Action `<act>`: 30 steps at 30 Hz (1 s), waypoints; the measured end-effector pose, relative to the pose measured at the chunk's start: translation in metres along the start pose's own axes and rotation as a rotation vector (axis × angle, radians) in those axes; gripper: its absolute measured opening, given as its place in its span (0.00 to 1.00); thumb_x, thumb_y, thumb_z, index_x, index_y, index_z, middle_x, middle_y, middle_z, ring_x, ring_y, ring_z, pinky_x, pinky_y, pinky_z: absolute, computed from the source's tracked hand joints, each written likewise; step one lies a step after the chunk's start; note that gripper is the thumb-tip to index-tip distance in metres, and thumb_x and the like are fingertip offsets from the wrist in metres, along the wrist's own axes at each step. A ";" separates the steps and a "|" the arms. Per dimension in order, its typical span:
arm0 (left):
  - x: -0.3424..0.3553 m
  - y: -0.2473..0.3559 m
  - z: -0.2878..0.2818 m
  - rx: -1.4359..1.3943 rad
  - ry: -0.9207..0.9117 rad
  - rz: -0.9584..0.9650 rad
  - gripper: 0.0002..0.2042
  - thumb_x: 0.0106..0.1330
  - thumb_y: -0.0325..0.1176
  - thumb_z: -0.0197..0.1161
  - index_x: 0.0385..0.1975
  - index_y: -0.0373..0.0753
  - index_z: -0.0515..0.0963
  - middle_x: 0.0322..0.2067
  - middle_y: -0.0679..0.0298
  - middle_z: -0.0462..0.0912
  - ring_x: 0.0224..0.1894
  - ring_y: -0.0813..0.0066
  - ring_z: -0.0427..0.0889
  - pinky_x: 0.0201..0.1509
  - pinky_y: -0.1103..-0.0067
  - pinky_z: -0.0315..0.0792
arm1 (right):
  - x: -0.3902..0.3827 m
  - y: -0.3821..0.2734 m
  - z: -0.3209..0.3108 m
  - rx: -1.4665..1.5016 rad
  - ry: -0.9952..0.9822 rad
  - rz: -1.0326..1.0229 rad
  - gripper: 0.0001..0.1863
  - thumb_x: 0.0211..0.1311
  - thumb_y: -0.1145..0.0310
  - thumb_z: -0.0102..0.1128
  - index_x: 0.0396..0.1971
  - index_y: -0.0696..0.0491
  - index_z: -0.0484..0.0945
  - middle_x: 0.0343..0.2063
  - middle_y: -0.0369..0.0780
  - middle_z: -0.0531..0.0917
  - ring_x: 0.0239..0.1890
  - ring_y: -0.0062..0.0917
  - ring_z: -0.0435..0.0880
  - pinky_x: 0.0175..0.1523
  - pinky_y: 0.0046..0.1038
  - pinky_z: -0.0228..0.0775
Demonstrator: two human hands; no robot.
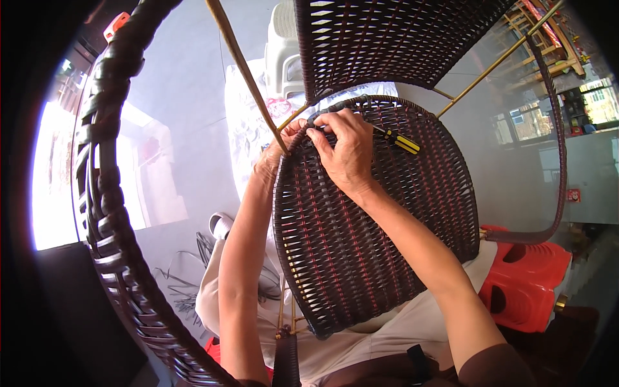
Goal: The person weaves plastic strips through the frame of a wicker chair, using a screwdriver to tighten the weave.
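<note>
A dark brown wicker chair seat (380,219) with reddish strands lies across my lap. At its far left corner, beside a gold-coloured metal rod (248,77), both my hands meet. My left hand (281,147) is closed around the seat's edge, with its fingertips at the rim. From above, my right hand (348,147) bends over the same corner, its thumb and fingers pinched together; what they hold is too small to make out. A screwdriver (403,141) with a yellow and black handle lies over the weave right of that hand. Its shaft runs toward the hand, and the tip is hidden.
The woven backrest (387,45) rises beyond the seat. A thick wrapped armrest (103,174) curves down the left side. Loose dark strips (184,277) lie on the floor at left. A red plastic stool (525,284) is at right, a pale stool (284,51) at the far side.
</note>
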State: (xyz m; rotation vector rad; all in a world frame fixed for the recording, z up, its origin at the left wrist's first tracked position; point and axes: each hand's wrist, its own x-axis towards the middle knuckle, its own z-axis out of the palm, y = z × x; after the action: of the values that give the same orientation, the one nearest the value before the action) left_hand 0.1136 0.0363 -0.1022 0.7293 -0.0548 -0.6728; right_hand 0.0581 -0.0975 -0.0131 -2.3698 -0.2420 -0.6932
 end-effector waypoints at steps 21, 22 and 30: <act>-0.009 0.010 0.023 -0.030 -0.092 0.019 0.16 0.58 0.34 0.65 0.43 0.36 0.72 0.33 0.65 0.80 0.32 0.81 0.80 0.34 0.87 0.77 | 0.006 0.007 0.006 0.806 0.135 0.415 0.05 0.62 0.73 0.53 0.36 0.58 0.70 0.24 0.32 0.73 0.20 0.12 0.72 0.24 0.12 0.64; -0.010 0.009 0.020 -0.047 -0.084 -0.006 0.16 0.58 0.36 0.65 0.42 0.36 0.72 0.33 0.65 0.80 0.33 0.81 0.80 0.35 0.86 0.77 | 0.005 0.003 0.005 0.737 0.148 0.407 0.05 0.61 0.75 0.54 0.34 0.58 0.69 0.22 0.33 0.74 0.18 0.13 0.73 0.23 0.14 0.65; -0.015 0.001 0.026 -0.106 0.003 0.062 0.14 0.59 0.37 0.64 0.40 0.36 0.74 0.33 0.63 0.81 0.33 0.78 0.80 0.37 0.82 0.77 | 0.005 -0.005 -0.005 0.754 0.008 0.550 0.07 0.52 0.82 0.61 0.32 0.62 0.77 0.23 0.34 0.78 0.24 0.14 0.79 0.29 0.14 0.72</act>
State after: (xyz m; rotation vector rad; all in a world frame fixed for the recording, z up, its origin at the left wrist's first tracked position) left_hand 0.0951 0.0305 -0.0787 0.6239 -0.0382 -0.6105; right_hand 0.0587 -0.0965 -0.0047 -1.5938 0.1400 -0.2686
